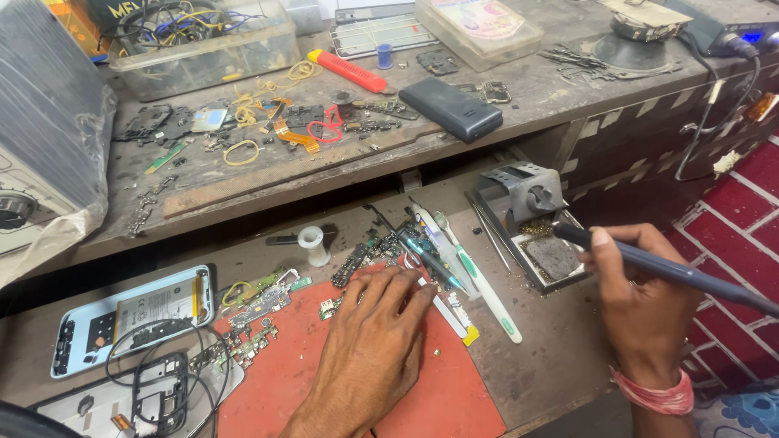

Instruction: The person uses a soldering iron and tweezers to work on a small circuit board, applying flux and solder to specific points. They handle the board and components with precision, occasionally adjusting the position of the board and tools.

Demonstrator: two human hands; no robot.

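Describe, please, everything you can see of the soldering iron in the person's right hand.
The dark, slim, pen-shaped soldering iron lies slanted in the right hand, gripped between thumb and fingers. Its handle runs off toward the lower right; its front end points at the grey cleaning sponge in the metal stand. The tip itself is too small to make out.

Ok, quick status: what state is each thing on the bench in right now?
Soldering iron: held in right hand, tip at the stand.
Iron stand: upright, sponge tray in front.
Left hand: flat on red mat.
Blue phone: back off, battery exposed.
Clear plastic box: open, holding wires.
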